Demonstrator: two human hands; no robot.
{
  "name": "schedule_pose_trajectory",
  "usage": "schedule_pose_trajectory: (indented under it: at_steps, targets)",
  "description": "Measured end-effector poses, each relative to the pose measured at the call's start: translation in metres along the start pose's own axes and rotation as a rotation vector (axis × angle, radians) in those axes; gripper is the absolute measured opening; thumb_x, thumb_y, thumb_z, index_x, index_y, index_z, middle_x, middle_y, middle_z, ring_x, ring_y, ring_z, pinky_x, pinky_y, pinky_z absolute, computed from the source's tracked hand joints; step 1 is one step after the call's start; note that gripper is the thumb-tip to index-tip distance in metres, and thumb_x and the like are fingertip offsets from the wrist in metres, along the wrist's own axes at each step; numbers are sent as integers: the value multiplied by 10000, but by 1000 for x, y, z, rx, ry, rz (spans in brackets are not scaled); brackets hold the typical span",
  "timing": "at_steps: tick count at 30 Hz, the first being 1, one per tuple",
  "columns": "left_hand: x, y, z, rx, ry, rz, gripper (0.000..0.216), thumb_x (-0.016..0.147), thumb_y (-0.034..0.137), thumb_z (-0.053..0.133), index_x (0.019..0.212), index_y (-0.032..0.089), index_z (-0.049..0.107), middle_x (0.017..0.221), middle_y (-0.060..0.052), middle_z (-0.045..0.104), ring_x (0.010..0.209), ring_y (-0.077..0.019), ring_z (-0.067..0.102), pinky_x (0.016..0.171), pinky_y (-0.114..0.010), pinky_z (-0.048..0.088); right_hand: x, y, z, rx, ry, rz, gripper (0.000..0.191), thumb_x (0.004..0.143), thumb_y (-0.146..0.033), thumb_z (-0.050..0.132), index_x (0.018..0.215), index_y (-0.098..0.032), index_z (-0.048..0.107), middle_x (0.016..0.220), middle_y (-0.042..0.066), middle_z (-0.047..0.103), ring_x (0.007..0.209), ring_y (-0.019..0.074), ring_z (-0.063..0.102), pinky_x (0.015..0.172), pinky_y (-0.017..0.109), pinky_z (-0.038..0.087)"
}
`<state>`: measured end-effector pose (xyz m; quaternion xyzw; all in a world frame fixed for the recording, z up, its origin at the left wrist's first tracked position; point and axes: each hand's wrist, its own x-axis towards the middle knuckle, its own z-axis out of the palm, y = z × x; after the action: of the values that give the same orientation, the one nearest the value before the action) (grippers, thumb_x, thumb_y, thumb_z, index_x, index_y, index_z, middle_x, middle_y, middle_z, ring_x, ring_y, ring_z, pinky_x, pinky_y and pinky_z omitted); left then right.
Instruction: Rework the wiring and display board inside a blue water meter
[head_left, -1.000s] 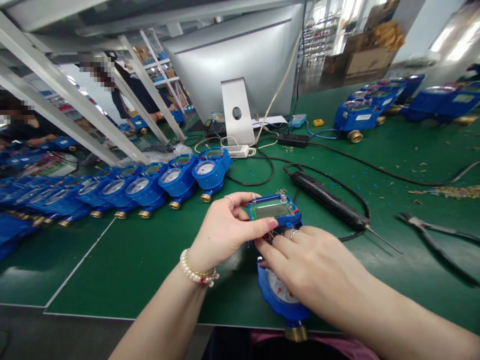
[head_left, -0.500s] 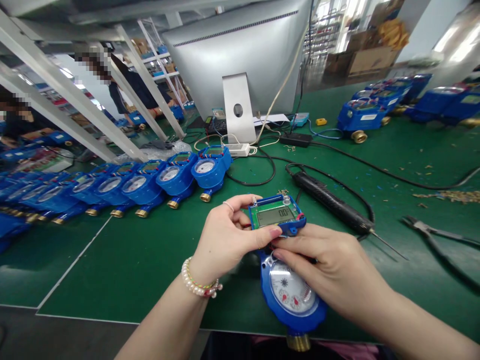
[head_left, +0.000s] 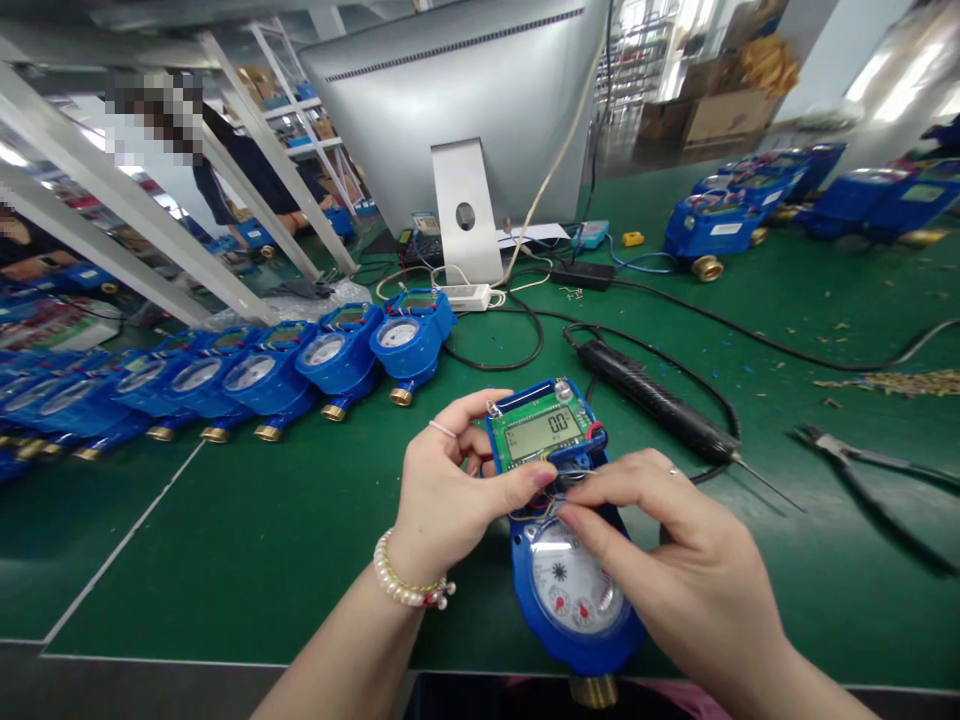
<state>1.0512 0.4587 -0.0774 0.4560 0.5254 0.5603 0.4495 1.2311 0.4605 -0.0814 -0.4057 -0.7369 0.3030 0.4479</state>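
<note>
Right at the near edge of the green bench (head_left: 247, 540): blue water meter (head_left: 574, 590), dial face up, brass fitting pointing toward the body. Perched on its far end, tilted up, a green display board (head_left: 536, 428) in a blue frame, screen lit with digits. Left hand (head_left: 450, 490) curled around the board's left side, thumb pressed along the lower edge, fingers wrapped behind. Right hand (head_left: 675, 560) pinched shut, thumb and forefinger meeting just under the board on something small and dark, too small to make out. Pearl bracelet (head_left: 409, 585) on the left wrist.

Just beyond, to the right: black electric screwdriver (head_left: 660, 405) lying on its cable, tip pointing right. Further right, pliers (head_left: 862, 465) flat on the mat. Off to the left, a long row of blue meters (head_left: 247, 375), well apart from the hands. Behind, back of a silver monitor (head_left: 465, 110) on its stand, more meters (head_left: 712, 225) far right.
</note>
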Motion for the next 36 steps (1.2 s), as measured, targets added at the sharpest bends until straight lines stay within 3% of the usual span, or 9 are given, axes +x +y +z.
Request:
schedule_pose_trajectory:
  at_steps: [3, 7, 13, 15, 19, 24, 30, 36]
  targets:
    - [1, 2, 1, -19, 4, -10, 603, 572, 241, 871, 1114, 202, 609, 862, -25, 718, 739, -142, 676, 671, -203, 544, -7, 4, -2, -68, 73, 143, 231, 746, -292, 722, 899, -252, 554, 884, -15, 618, 832, 191, 572, 720, 337, 445]
    - [1, 5, 4, 5, 31, -29, 594, 570, 256, 872, 1102, 197, 613, 885, -33, 724, 739, -145, 681, 670, -205, 551, -4, -1, 4, -334, -9, 63, 535, 630, -562, 764, 1006, -227, 583, 1186, 91, 556, 1104, 326, 492, 893, 498, 384]
    - [1, 7, 7, 43, 76, -35, 558, 575, 243, 870, 1080, 212, 635, 845, -7, 721, 682, -109, 660, 636, -169, 535, 17, -19, 23, -492, -72, 125, 686, 602, -711, 706, 995, -152, 641, 1132, 161, 569, 1100, 372, 472, 920, 533, 353]
    - [2, 7, 6, 26, 70, -30, 543, 583, 227, 864, 1076, 215, 638, 861, -7, 720, 712, -119, 667, 656, -178, 539, 21, -20, 25, -462, -76, 134, 617, 622, -664, 720, 981, -167, 648, 1096, 143, 577, 1068, 355, 484, 896, 511, 364]
    - [2, 7, 3, 8, 34, -8, 519, 603, 205, 852, 1076, 219, 638, 755, 12, 702, 763, -148, 677, 686, -202, 544, 24, -19, 25, -422, -139, 105, 291, 770, -467, 661, 925, -222, 677, 1005, 84, 610, 1022, 301, 497, 877, 463, 339]
    - [1, 8, 2, 16, 10, 3, 507, 617, 193, 842, 1082, 217, 639, 661, 30, 678, 731, -143, 675, 671, -194, 536, 25, -18, 23, -431, -134, 64, 154, 829, -365, 588, 841, -252, 692, 926, 54, 632, 966, 274, 502, 826, 429, 313]
    - [1, 10, 1, 38, 15, 6, 539, 591, 177, 852, 1086, 206, 639, 758, 9, 709, 750, -142, 678, 647, -178, 525, 21, -16, 19, -468, -109, 66, 141, 791, -232, 586, 667, -212, 649, 779, 35, 640, 860, 237, 533, 763, 389, 308]
    - [4, 9, -3, 64, 40, 4, 536, 594, 211, 858, 1086, 200, 644, 768, 8, 710, 795, -155, 678, 659, -183, 527, 13, -13, 10, -413, -125, 23, 123, 835, -220, 607, 730, -228, 670, 733, -11, 680, 765, 197, 565, 740, 376, 302]
